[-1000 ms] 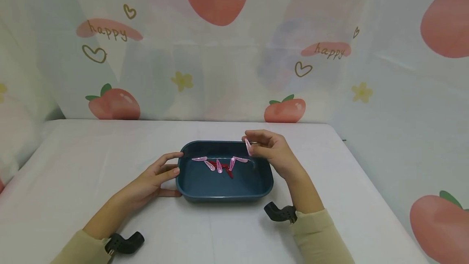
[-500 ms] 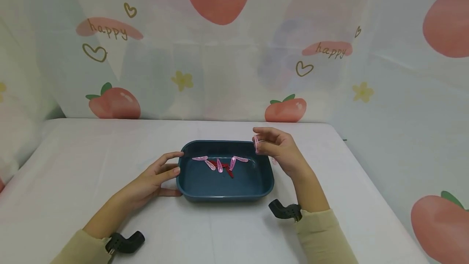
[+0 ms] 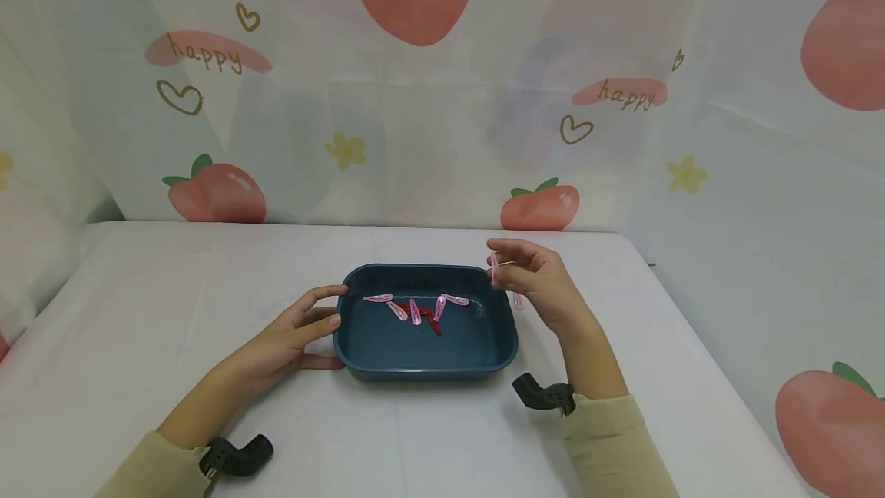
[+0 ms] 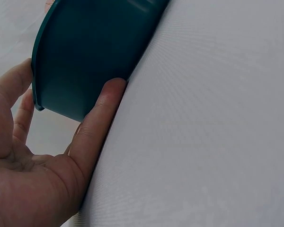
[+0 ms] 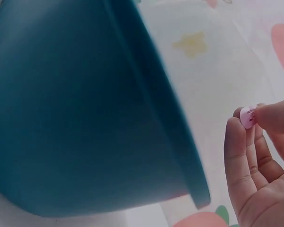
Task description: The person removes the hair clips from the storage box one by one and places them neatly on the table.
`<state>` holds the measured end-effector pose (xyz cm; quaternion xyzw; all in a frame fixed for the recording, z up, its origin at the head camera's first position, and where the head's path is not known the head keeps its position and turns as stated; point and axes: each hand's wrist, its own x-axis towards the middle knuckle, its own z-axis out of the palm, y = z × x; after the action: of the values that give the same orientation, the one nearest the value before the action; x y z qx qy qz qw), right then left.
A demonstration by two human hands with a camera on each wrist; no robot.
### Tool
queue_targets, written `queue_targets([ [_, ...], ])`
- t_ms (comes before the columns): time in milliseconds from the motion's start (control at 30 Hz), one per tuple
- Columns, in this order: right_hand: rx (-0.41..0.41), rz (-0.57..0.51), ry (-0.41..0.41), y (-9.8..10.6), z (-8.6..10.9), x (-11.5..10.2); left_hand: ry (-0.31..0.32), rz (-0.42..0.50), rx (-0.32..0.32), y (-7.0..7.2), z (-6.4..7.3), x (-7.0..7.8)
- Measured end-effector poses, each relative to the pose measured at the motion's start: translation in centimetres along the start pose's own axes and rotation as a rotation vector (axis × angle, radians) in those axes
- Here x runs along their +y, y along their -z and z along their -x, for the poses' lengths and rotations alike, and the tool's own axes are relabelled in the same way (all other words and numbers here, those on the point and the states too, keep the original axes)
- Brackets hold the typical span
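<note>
In the head view, a dark teal rectangular box [image 3: 426, 371] stands on the white table. Inside it lie several pink snap hair clips [image 3: 415, 311] and a few red hair clips [image 3: 432, 323]. My left hand [image 3: 283, 340] touches the box's left end with extended fingers, and the left wrist view has its fingertips against the outer wall. Between thumb and forefinger, my right hand [image 3: 542, 283] pinches one pink hair clip [image 5: 247, 117], just off the box's back right corner. That clip hangs upright in the head view.
A small pink item [image 3: 517, 300], probably another hair clip, lies on the table right of the box, partly hidden by the right hand. The white tabletop [image 3: 173, 290] meets a printed backdrop cloth [image 3: 415, 114] at the back.
My right hand has moved right, carrying the pinched pink hair clip from above the box to outside its right end. The pink item beside the box came into sight. The left hand stays put.
</note>
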<state>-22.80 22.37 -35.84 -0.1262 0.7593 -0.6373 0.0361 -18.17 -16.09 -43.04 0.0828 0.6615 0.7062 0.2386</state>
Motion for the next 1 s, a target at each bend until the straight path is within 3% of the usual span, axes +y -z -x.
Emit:
queue_targets([
  [1000,0.136,0.036,-0.16,3.1,-0.3,2.7,0.007,0.006,0.006,0.1,-0.1,0.0],
])
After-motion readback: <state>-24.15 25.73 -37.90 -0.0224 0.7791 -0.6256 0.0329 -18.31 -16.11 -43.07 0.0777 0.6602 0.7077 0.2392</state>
